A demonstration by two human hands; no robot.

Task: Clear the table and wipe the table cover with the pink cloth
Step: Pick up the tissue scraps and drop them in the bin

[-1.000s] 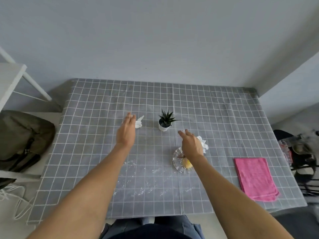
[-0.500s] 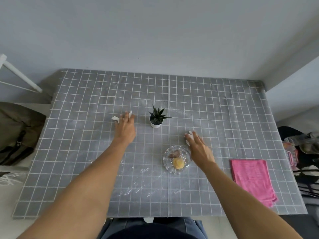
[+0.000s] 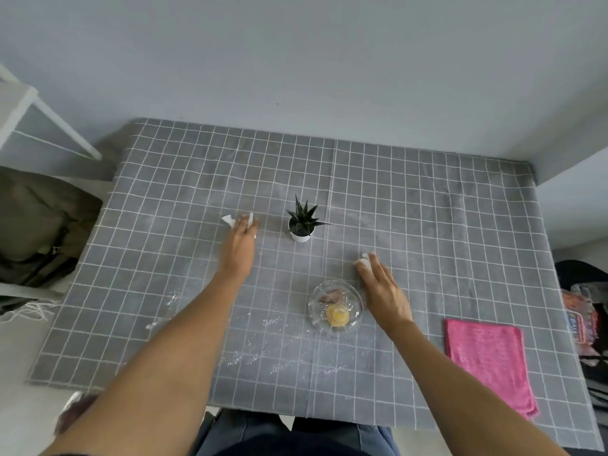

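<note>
- The pink cloth (image 3: pixel 490 365) lies flat at the desk's right front, long axis running near to far.
- Our left hand (image 3: pixel 239 245) rests on a white tissue (image 3: pixel 229 220), grip loose, fingers extended.
- Our right hand (image 3: pixel 385 291) covers another tissue (image 3: pixel 364 260) beside the glass bowl (image 3: pixel 335 307), fingers spread.

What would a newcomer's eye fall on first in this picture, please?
Probably the pink cloth, folded at the table's right edge on the grey cover. Next, the two hands mid-table, left hand and right hand, each on a white tissue, flanking a small plant and a glass bowl.
</note>
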